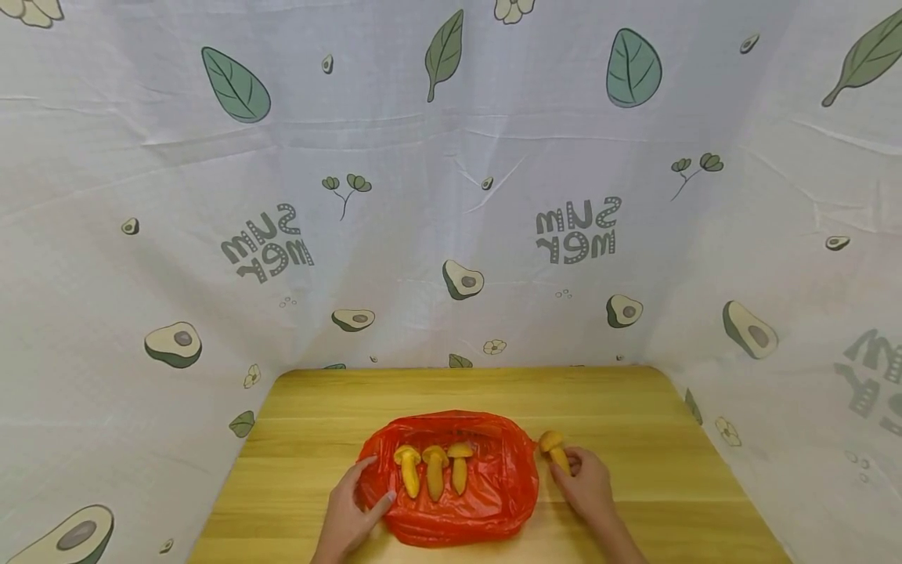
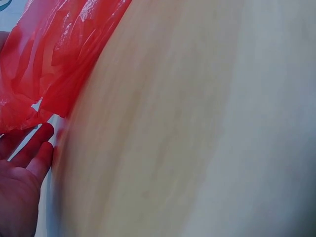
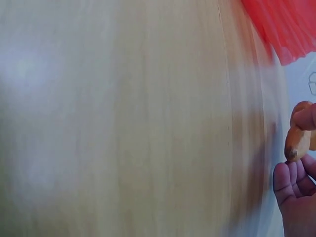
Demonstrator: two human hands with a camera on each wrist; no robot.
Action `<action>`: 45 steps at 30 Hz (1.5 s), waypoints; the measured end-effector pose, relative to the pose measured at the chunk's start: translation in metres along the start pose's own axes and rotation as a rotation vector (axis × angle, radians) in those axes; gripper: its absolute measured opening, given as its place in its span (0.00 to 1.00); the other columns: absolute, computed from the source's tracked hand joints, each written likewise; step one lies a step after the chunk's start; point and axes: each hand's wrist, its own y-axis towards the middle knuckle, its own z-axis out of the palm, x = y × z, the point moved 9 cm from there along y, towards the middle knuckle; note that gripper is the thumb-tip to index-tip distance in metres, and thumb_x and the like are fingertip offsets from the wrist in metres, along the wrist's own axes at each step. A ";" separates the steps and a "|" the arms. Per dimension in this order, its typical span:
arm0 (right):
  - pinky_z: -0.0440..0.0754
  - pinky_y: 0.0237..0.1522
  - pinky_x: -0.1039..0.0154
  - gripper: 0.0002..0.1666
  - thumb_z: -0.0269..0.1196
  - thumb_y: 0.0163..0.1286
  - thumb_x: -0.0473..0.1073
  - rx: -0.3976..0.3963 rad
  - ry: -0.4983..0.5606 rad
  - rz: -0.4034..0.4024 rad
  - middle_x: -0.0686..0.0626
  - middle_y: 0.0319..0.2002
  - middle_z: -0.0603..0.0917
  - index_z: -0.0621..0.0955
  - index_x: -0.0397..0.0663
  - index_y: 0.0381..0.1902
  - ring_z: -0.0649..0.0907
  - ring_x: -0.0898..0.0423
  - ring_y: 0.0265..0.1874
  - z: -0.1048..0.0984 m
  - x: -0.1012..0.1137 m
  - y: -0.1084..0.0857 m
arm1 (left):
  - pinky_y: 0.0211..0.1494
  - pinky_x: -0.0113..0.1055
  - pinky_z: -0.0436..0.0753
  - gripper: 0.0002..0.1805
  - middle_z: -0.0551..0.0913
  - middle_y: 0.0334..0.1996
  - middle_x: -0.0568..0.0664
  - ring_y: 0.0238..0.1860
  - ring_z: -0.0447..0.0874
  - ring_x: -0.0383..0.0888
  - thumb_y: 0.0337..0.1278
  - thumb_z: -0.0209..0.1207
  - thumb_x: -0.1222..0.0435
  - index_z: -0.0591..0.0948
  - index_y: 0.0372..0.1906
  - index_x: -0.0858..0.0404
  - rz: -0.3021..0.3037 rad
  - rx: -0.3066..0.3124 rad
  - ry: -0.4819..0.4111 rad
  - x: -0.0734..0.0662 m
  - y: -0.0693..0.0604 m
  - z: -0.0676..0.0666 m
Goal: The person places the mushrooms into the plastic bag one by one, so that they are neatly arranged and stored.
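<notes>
A red plastic bag (image 1: 486,513) lies spread on the wooden table, its rim raised around three yellow-brown mushrooms. In a row inside are the left mushroom (image 1: 409,474), the middle one (image 1: 435,475) and the right one (image 1: 460,470). My left hand (image 1: 348,507) rests against the bag's left side, thumb and fingers spread and fairly straight; in the left wrist view its fingertips (image 2: 45,132) touch the red plastic. Right of the bag, my right hand (image 1: 586,482) pinches another mushroom (image 1: 552,442) by its stem, cap pointing away. The right wrist view shows the stem end (image 3: 296,145) between thumb and fingers.
The light wooden table (image 1: 648,439) extends on both sides of the bag and behind it. A pale cloth (image 1: 423,157) printed with leaves, avocados and lettering hangs around the table's back and sides.
</notes>
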 end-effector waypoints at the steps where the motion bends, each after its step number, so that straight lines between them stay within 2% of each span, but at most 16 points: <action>1: 0.80 0.35 0.68 0.25 0.73 0.60 0.42 -0.007 -0.003 0.001 0.41 0.37 0.85 0.82 0.28 0.49 0.82 0.52 0.37 -0.001 -0.001 0.000 | 0.69 0.58 0.77 0.40 0.80 0.66 0.57 0.68 0.78 0.59 0.53 0.73 0.44 0.76 0.68 0.58 -0.002 0.002 -0.001 0.000 0.000 0.000; 11: 0.79 0.33 0.70 0.23 0.74 0.58 0.41 -0.069 0.014 -0.015 0.43 0.35 0.85 0.83 0.31 0.48 0.81 0.57 0.32 -0.013 0.003 -0.001 | 0.70 0.59 0.76 0.40 0.80 0.66 0.56 0.68 0.77 0.60 0.53 0.73 0.44 0.76 0.68 0.57 0.007 0.000 -0.006 0.000 0.000 0.000; 15: 0.79 0.34 0.70 0.23 0.74 0.59 0.41 -0.065 0.026 -0.008 0.44 0.35 0.85 0.83 0.32 0.48 0.81 0.58 0.33 -0.016 0.004 0.000 | 0.70 0.58 0.77 0.40 0.80 0.66 0.56 0.68 0.78 0.59 0.53 0.74 0.45 0.76 0.68 0.58 0.006 0.003 -0.010 0.001 0.000 0.000; 23: 0.79 0.35 0.71 0.24 0.73 0.61 0.40 -0.044 0.044 0.029 0.42 0.40 0.85 0.82 0.32 0.52 0.80 0.56 0.36 -0.020 0.011 0.000 | 0.70 0.59 0.77 0.41 0.79 0.66 0.57 0.68 0.77 0.60 0.53 0.73 0.44 0.76 0.69 0.58 -0.001 0.009 -0.010 0.001 0.000 0.001; 27: 0.78 0.33 0.71 0.23 0.74 0.61 0.42 -0.071 0.035 0.005 0.43 0.38 0.85 0.83 0.34 0.50 0.79 0.58 0.34 -0.025 0.019 0.001 | 0.70 0.59 0.77 0.40 0.80 0.66 0.57 0.68 0.78 0.60 0.53 0.74 0.45 0.76 0.68 0.58 0.009 0.000 -0.008 0.001 0.000 0.000; 32: 0.78 0.30 0.71 0.21 0.76 0.58 0.41 -0.126 0.026 -0.071 0.45 0.34 0.84 0.84 0.34 0.46 0.78 0.60 0.30 -0.031 0.032 0.002 | 0.70 0.57 0.77 0.40 0.81 0.64 0.53 0.67 0.79 0.55 0.51 0.75 0.47 0.77 0.67 0.58 0.034 -0.027 -0.022 0.000 -0.001 -0.001; 35: 0.78 0.30 0.71 0.21 0.76 0.58 0.40 -0.132 0.023 -0.107 0.45 0.34 0.84 0.84 0.33 0.46 0.79 0.59 0.30 -0.034 0.041 0.003 | 0.69 0.57 0.77 0.40 0.82 0.64 0.53 0.67 0.80 0.55 0.50 0.75 0.47 0.77 0.67 0.58 0.043 -0.035 -0.026 0.000 -0.002 -0.001; 39: 0.79 0.32 0.70 0.22 0.76 0.59 0.40 -0.131 0.010 -0.127 0.44 0.36 0.85 0.84 0.34 0.48 0.80 0.57 0.32 -0.037 0.050 0.003 | 0.69 0.57 0.77 0.40 0.81 0.64 0.53 0.67 0.79 0.55 0.50 0.75 0.47 0.77 0.67 0.58 0.044 -0.038 -0.026 0.001 -0.003 -0.001; 45: 0.80 0.34 0.71 0.23 0.76 0.59 0.41 -0.128 0.011 -0.116 0.45 0.36 0.85 0.84 0.35 0.50 0.80 0.56 0.34 -0.041 0.062 0.004 | 0.70 0.57 0.77 0.40 0.81 0.65 0.54 0.67 0.79 0.55 0.50 0.76 0.48 0.77 0.67 0.59 0.051 -0.044 -0.036 0.001 -0.003 0.000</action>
